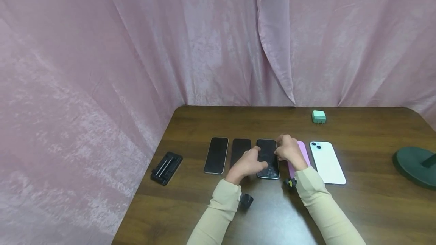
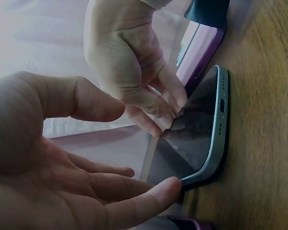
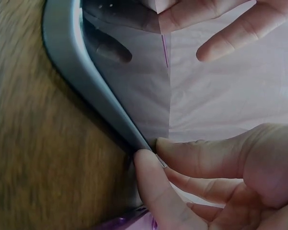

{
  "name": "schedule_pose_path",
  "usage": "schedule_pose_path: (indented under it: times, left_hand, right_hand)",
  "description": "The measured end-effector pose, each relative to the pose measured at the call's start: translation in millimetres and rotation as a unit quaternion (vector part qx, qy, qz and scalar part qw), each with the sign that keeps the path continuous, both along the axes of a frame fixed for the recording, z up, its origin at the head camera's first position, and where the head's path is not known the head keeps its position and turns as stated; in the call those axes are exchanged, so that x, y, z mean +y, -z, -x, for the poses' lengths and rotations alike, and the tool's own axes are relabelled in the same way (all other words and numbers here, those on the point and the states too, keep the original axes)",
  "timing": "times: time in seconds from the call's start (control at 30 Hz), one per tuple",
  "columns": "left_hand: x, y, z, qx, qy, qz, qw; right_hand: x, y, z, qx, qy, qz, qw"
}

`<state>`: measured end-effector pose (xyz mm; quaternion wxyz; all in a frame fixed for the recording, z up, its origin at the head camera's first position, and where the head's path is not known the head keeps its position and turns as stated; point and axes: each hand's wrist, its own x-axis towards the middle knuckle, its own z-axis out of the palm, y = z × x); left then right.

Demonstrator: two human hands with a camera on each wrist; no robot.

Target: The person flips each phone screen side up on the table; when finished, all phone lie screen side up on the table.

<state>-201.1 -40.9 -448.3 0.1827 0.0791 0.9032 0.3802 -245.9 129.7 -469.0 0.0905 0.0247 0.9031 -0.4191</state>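
A dark-screened smartphone (image 1: 267, 158) lies face up on the table between both hands, its charging port end facing the left wrist view. My left hand (image 1: 249, 162) is spread at its left side; one finger touches the phone's edge while the thumb hovers apart above the glass. At the opposite long edge, my right hand (image 1: 288, 149) pinches the phone's rim between thumb (image 3: 201, 155) and forefinger. Whether a thin film is caught there cannot be told. Beside the left hand lies a second dark phone (image 1: 240, 148), partly covered. Under the right wrist sits a purple phone (image 1: 303, 148).
Farther left are another black-screened phone (image 1: 216, 155) and a black case with small tools (image 1: 166, 168). To the right lie a white phone (image 1: 327, 163), back up, and a dark green round base (image 1: 413, 166). A mint charger plug (image 1: 318, 116) sits near the table's back edge.
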Motion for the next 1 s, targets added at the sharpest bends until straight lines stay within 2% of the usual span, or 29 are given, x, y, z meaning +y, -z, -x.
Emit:
schedule_pose_path:
  times: [0.23, 0.4, 0.57, 0.73, 0.87, 1.0]
  left_hand:
    - [0.0, -3.2, -1.5, -0.001, 0.006, 0.008, 0.9999]
    - [-1.1, -4.4, -1.1, 0.002, 0.006, 0.009, 0.9999]
    - [-0.7, -7.6, 0.8, 0.02, 0.013, 0.002, 0.9997]
    - [4.0, -10.6, 5.0, 0.04, 0.014, -0.003, 0.9991]
    - [13.3, -9.5, 9.9, 0.058, 0.034, -0.001, 0.9978]
    - [25.4, -5.2, 11.5, 0.081, 0.06, 0.005, 0.9949]
  right_hand:
    - [8.0, -0.2, 2.2, -0.003, -0.011, 0.025, 0.9996]
    - [12.9, -5.4, 4.1, 0.006, -0.042, 0.027, 0.9987]
    - [21.8, -15.7, 8.7, 0.026, -0.084, 0.007, 0.9961]
    - [32.9, -24.7, 12.1, 0.043, -0.108, -0.019, 0.993]
    - [42.4, -27.7, 13.1, 0.065, -0.117, -0.025, 0.9907]
    - [52.8, -24.1, 11.1, 0.081, -0.115, -0.033, 0.9895]
